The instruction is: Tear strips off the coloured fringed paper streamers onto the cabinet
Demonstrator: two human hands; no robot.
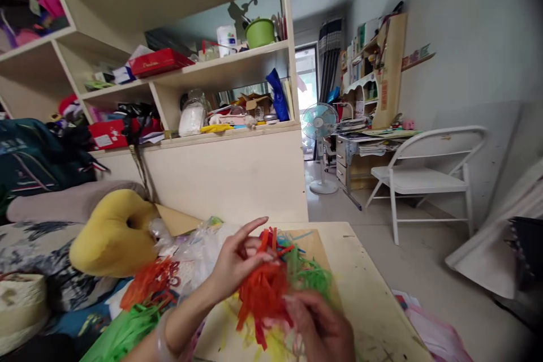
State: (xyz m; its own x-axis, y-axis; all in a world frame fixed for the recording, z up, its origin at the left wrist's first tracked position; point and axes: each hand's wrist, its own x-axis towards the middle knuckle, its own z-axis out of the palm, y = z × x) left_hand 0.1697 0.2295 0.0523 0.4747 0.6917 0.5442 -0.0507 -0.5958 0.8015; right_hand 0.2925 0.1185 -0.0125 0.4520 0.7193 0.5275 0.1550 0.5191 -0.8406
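Note:
A bundle of red-orange strips [265,291] hangs from my left hand [240,264]. The thumb and some fingers of that hand close at the bundle's top, while the index finger stretches out above it. On the lower right side of the bundle is my right hand [322,328], thumb and fingertips pinched together and slightly blurred; what lies between them I cannot make out. Green strips [314,277] and a few blue ones [297,239] lie behind the bundle on the table [365,300]. Yellow strips [275,335] are spread beneath it.
To the left are more orange strips [150,283], a green bundle [123,334], clear plastic bags [199,254] and a yellow cushion [110,237]. A filled shelf unit [229,175] stands behind the table. Farther right are a fan [320,124] and a white folding chair [428,178].

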